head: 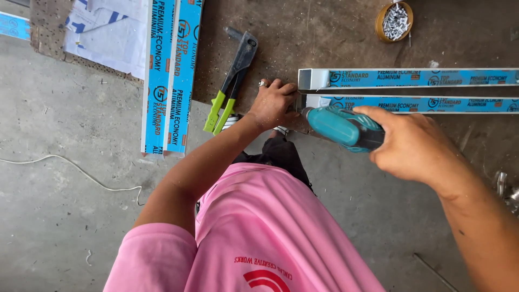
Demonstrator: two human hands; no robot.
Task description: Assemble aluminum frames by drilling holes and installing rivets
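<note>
worktable [335, 38], brown, worn. two long blue-wrapped profiles [421, 77] lie across it, ends near the edge; two more [170, 75] at left. right hand [411, 146] wrapped around a teal drill [340, 127], nose at the nearer profile's end. left hand [273, 103] pressed flat there, fingers spread, grasping nothing. riveter [232, 81] just beside. rivet tin [394, 21] beyond.

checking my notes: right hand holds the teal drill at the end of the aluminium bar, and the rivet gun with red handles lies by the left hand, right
Not quite: in the head view the rivet gun has lime-green handles, not red. The rest holds: the right hand grips the teal drill at the aluminium bar, left hand beside the gun.
</note>
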